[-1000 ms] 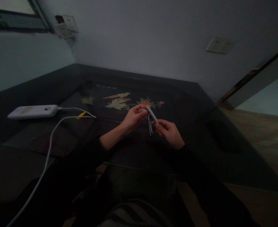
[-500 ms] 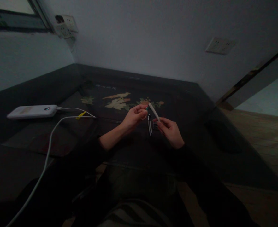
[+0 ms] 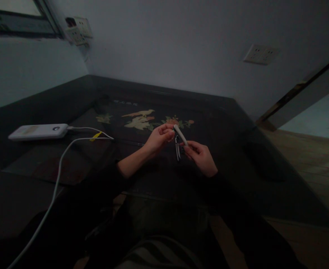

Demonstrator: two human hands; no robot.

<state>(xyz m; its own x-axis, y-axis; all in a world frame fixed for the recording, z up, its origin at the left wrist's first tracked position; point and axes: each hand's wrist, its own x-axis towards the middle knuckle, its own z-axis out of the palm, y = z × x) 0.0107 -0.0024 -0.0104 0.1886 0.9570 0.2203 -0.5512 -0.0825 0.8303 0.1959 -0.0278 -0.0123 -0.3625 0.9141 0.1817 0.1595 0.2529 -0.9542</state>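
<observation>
A pale, narrow, slightly curved strap-like piece (image 3: 180, 134) spans the gap between my two hands above the dark table. My right hand (image 3: 202, 156) is closed on its lower end, thumb and fingers pinched. At the upper end my left hand (image 3: 162, 137) is closed in a pinch, its fingertips at a small dark bit that I cannot make out. Below the strap, between the hands, are shiny slim metal pieces (image 3: 177, 150); whether they hang or lie on the table is unclear in the dim light.
On the left of the dark table (image 3: 223, 123) lies a white power bank (image 3: 39, 132). Its white cable (image 3: 59, 168) bears a yellow tag (image 3: 96, 136) and runs toward me past my left arm. A wall with sockets (image 3: 261, 54) stands behind the table.
The strap's upper end has shifted slightly left and down, toward my left fingertips. My right hand has moved a little left; my left hand stays nearly in place.
</observation>
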